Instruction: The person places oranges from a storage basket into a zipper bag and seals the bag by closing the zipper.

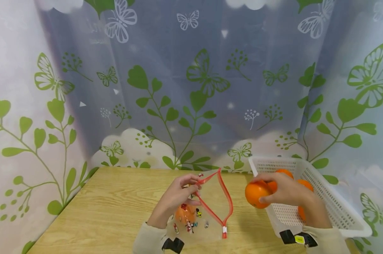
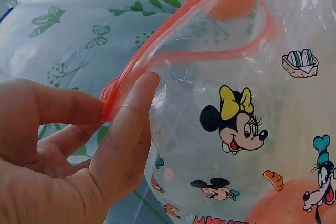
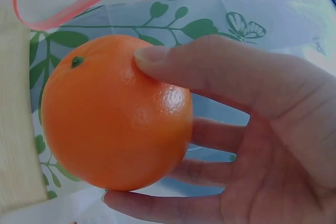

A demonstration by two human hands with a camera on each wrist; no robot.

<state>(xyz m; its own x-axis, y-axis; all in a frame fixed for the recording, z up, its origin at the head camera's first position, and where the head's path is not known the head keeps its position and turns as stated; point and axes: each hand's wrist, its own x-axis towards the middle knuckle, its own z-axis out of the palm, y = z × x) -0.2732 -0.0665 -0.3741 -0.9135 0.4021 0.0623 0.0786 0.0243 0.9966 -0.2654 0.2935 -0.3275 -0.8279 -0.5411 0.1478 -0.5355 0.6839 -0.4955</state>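
Hands apart. Left hand [image 1: 180,192] pinches clear bag [image 1: 207,218] by its red rim [image 1: 231,199]; 1 orange [image 1: 184,213] inside. Right hand [image 1: 288,189] grips another orange [image 1: 256,194], right of bag, near white basket's [image 1: 335,203] left side.

We see a clear bag [image 2: 181,145] with a red zip [image 2: 205,55], printed with cartoon figures [image 2: 242,132], one in a yellow bow [image 2: 229,106]. To its right we find a bright orange [image 3: 115,124] with a green stem [image 3: 77,62], then a white basket [image 1: 337,208]. The table [image 1: 93,204] shows us yellowish wood grain; the far backdrop [image 1: 159,42], blue-grey, carries green leaves [image 1: 198,101] and green and white butterflies [image 1: 188,20]
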